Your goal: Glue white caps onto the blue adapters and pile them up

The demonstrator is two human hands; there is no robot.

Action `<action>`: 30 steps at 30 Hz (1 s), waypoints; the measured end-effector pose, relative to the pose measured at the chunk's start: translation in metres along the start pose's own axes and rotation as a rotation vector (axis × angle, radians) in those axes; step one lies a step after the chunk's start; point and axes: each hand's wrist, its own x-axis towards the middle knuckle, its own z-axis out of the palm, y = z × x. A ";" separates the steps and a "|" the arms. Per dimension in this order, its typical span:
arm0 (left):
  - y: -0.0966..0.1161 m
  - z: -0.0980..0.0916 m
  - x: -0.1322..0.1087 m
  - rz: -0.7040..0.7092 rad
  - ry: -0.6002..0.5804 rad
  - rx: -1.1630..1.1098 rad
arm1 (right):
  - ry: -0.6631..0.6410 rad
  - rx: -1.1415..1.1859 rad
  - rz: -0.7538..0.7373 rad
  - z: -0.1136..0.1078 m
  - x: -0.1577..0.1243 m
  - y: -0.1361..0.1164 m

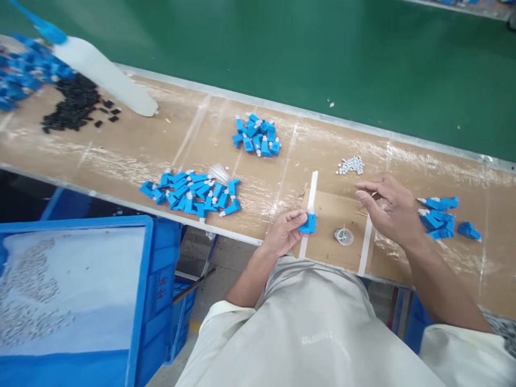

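Note:
My left hand (287, 230) is closed on a small blue plastic connector (309, 222) with a white tip, held over the near edge of the brown workbench (133, 150). My right hand (389, 208) hovers to the right with its fingers bent loosely together; whether they pinch anything is hidden. Between the hands a small round metal fixture (344, 235) stands on a cardboard pad (328, 215) framed by two white strips. A small heap of tiny white parts (351, 165) lies just beyond the pad.
Blue connector piles lie at the right (439, 217), centre back (257, 136) and left front (193, 193). Black parts (74, 105) and a white bottle (108, 75) sit far left. A blue crate (145, 301) with a white bag stands below. A green belt (282, 54) runs behind.

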 end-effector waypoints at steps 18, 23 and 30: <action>0.008 0.009 0.001 -0.048 0.026 -0.100 | -0.154 -0.245 0.192 -0.036 0.049 0.089; 0.021 0.024 0.009 -0.034 -0.027 0.009 | -0.213 -0.138 0.097 -0.010 0.035 0.095; 0.018 0.033 0.019 -0.053 0.064 0.028 | -0.274 -0.199 -0.030 -0.001 0.038 0.105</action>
